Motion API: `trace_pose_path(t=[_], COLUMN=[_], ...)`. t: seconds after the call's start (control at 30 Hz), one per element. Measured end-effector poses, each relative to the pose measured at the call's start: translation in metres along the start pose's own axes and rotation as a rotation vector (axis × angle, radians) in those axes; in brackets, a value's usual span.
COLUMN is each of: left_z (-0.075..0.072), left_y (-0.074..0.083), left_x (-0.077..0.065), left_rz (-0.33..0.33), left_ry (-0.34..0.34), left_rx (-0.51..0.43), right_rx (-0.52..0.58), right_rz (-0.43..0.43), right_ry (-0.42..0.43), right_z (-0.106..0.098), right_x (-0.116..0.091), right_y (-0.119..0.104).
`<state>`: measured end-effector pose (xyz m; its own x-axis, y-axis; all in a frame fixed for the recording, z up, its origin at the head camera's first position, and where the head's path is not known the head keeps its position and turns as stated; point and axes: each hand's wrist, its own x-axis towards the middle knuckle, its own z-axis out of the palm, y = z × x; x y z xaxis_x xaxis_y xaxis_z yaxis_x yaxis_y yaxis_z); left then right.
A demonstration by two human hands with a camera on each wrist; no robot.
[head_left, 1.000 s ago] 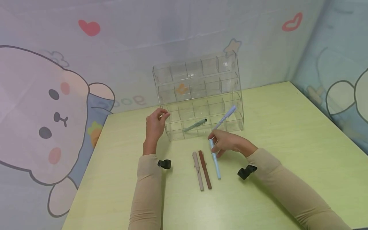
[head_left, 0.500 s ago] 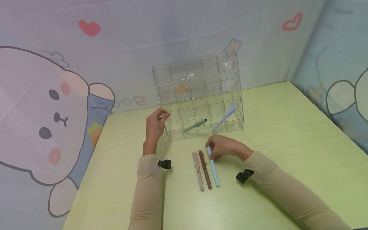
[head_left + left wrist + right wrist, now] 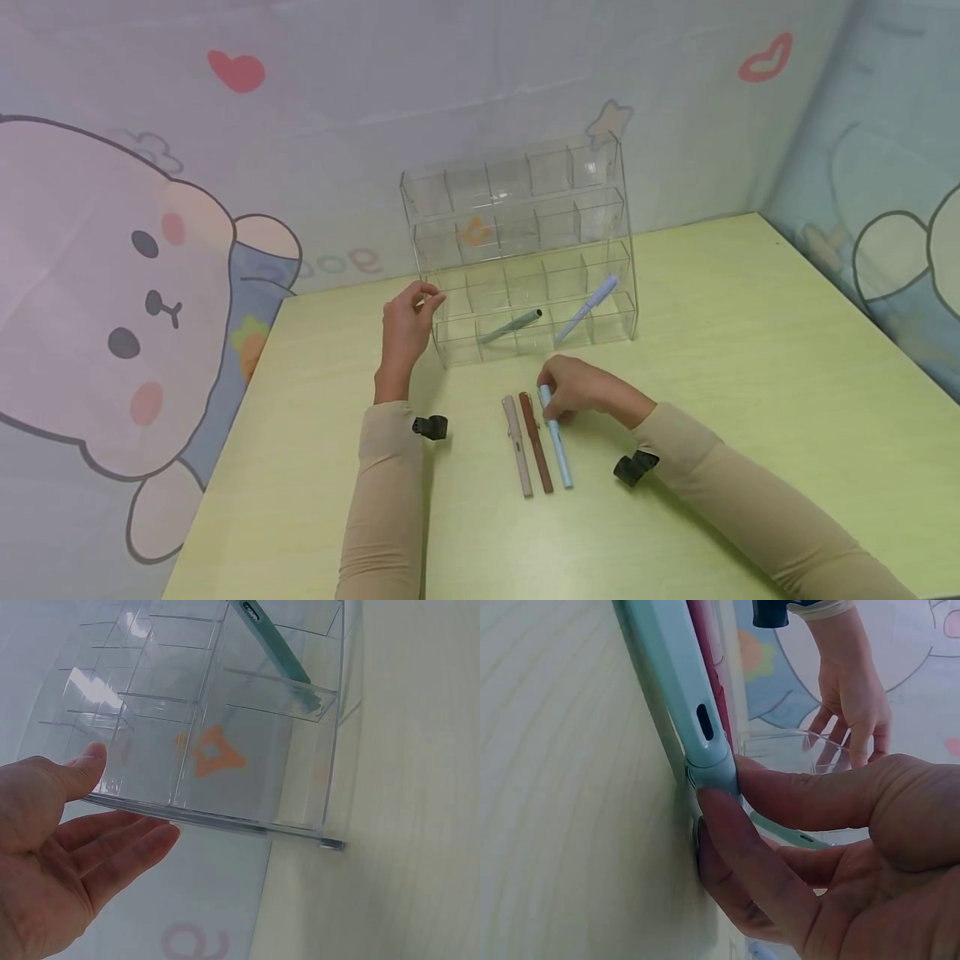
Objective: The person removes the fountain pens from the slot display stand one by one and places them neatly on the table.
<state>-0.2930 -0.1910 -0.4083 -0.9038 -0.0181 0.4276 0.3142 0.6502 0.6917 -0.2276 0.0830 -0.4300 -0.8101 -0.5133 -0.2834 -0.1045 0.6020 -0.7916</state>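
Observation:
My right hand pinches the capped end of a light blue pen between thumb and fingers, close over the table. In the right wrist view the pen's barrel shows a dark slot. Just left of it lie a brown pen and a grey-beige pen, roughly parallel. My left hand holds the left side panel of a clear acrylic rack; in the left wrist view the thumb is on one face, the fingers on the other. A green pen and a lavender pen lean in the rack's bottom tier.
The rack has several stepped tiers with dividers and stands near the back of the pale table. Behind it hangs a printed cloth backdrop. A small black camera sits on each wrist.
My right hand has brought the light blue pen left and toward the front, beside the brown pen, away from the lavender pen. The left hand stays on the rack.

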Motion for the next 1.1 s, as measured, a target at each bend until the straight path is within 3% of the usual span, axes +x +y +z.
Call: trace_pose_path(t=[0.13,0.47,1.1], left_z=[-0.0001,0.0001,-0.0003], left_y=[0.0004,0.0004,0.0000], left_x=[0.0000,0.0001,0.0007], left_rz=[0.001,0.000,-0.010], left_ry=[0.005,0.003,-0.006], left_rx=[-0.008,0.003,0.008], right_rx=[-0.049,0.039,0.014], right_rz=[0.000,0.019,0.033], right_ry=[0.006,-0.043,-0.052], right_z=[0.0001,0.0011,0.0020], right_x=[-0.0007,-0.0017,-0.0026], right_y=[-0.0005,0.0011,0.0006])
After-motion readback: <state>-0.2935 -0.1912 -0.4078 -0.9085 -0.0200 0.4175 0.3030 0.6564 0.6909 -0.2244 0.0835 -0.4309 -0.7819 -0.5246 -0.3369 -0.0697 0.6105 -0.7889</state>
